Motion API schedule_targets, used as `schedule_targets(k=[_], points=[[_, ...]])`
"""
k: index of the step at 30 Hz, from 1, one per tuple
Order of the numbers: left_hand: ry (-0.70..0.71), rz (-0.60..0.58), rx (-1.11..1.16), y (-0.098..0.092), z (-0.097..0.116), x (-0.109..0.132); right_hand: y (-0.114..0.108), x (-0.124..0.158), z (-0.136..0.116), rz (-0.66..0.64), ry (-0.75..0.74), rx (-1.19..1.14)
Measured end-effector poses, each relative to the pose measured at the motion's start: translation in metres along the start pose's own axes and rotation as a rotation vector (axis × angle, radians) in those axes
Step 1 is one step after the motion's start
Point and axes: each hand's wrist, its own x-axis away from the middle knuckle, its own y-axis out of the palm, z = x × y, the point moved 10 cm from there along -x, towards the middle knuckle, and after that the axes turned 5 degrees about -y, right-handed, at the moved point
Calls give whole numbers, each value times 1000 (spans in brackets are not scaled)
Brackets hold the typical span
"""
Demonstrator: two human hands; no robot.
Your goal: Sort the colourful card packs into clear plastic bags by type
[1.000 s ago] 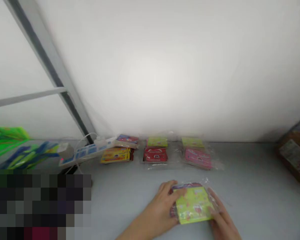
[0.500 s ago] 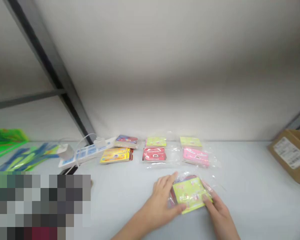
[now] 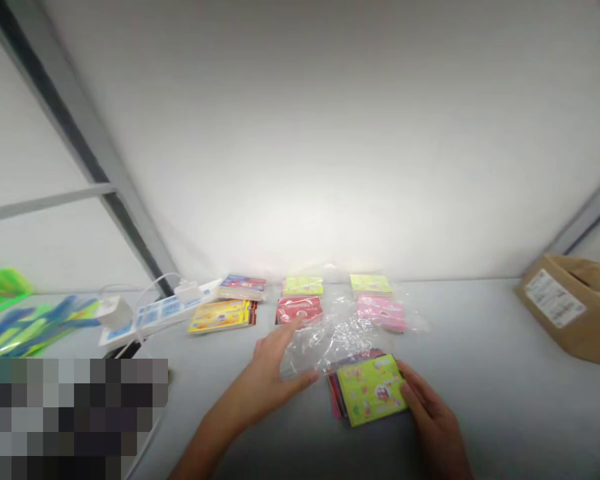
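A small stack of cards with a lime-green one on top (image 3: 371, 389) lies on the grey tabletop (image 3: 480, 373) in front of me. My right hand (image 3: 430, 417) rests against its right edge, fingers curled on the stack. My left hand (image 3: 267, 370) pinches a crumpled clear plastic bag (image 3: 333, 340) and holds it just left of and above the stack, the other fingers stretched out.
Along the wall lie more card packs: yellow (image 3: 221, 315), blue-red (image 3: 243, 285), red (image 3: 298, 309), two lime-green, pink (image 3: 381, 311), some in clear bags. A white power strip (image 3: 155, 310) is at left, green and blue strips (image 3: 25, 320) beyond it. A cardboard box (image 3: 570, 307) stands at right.
My left hand has moved left and up off the stack, drawing the clear bag away from the cards. The stack now lies bare. The view has shifted slightly.
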Motion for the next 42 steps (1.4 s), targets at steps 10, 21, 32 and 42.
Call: schedule_targets(k=[10, 21, 32, 42], points=[[-153, 32, -290, 2, -95, 68, -23, -5, 14, 166, 47, -112], [-234, -67, -352, 21, -79, 64, -28, -2, 15, 250, 109, -237], [33, 13, -314, -26, -36, 32, -16, -19, -27, 173, 38, -369], [50, -13, -220, -4, -9, 13, 34, -66, -101, -172, -112, -153]])
